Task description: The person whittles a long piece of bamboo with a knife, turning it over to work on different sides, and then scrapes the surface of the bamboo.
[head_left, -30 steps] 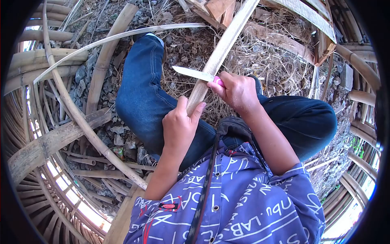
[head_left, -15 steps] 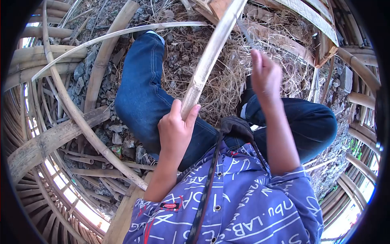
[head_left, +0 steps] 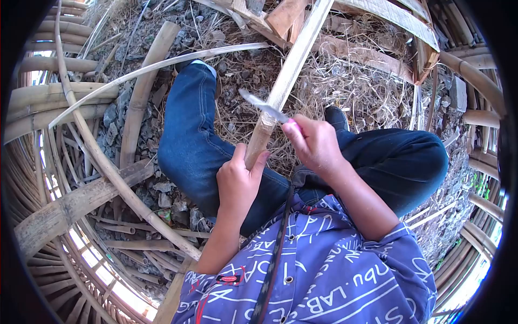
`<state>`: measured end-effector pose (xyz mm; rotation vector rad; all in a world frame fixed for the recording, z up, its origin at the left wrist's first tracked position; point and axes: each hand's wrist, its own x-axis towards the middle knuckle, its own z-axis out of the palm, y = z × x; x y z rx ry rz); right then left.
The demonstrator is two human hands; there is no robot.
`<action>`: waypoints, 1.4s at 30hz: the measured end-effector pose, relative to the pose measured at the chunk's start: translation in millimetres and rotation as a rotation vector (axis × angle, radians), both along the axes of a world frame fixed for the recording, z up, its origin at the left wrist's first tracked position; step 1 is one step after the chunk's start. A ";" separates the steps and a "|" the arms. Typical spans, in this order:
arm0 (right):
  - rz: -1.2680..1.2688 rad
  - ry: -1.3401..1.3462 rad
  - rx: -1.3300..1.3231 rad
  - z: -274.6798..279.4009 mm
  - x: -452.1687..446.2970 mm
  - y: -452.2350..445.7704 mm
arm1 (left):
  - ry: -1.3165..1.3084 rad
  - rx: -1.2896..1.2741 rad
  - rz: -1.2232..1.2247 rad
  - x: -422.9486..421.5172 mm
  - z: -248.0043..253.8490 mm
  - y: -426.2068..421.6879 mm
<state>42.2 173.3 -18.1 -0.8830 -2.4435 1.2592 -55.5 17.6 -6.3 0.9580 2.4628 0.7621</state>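
A long pale bamboo strip (head_left: 290, 73) runs from between my legs up to the top of the view. My left hand (head_left: 238, 175) is wrapped round its lower end, thumb on the right side. In my right hand (head_left: 313, 141) is a knife (head_left: 263, 106) with a pink handle. Its blade lies across the strip a little above my left hand, tip pointing up and left. The blade is slightly blurred.
Wooden crate pieces (head_left: 377, 56) lie at the top right over dry shavings (head_left: 345, 89). A thin curved strip (head_left: 162, 63) and bamboo poles (head_left: 141, 97) are on the left. Gray rubble (head_left: 164, 201) lies beside my bent leg (head_left: 189, 124).
My right hand with the knife has come down and left from beside the strip's upper part, back to its lower part. My left hand keeps its hold on the strip.
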 end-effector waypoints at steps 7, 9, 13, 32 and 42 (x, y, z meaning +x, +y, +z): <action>-0.265 -0.100 0.368 -29.6 -13.0 45.0 | 0.022 -0.040 0.032 2.9 0.8 -1.2; -0.325 -0.108 0.409 -27.0 -10.4 71.0 | 0.031 -0.035 0.027 2.3 1.4 -2.8; -0.246 -0.171 0.263 6.1 8.2 54.9 | -0.019 0.007 0.020 0.2 1.1 -3.9; -0.150 -0.099 0.263 -11.0 -23.4 137.6 | 0.080 0.009 0.014 0.3 -12.7 -17.8; 0.051 0.039 0.194 -42.5 -12.9 80.4 | -0.605 -0.040 0.190 -6.3 7.9 -4.9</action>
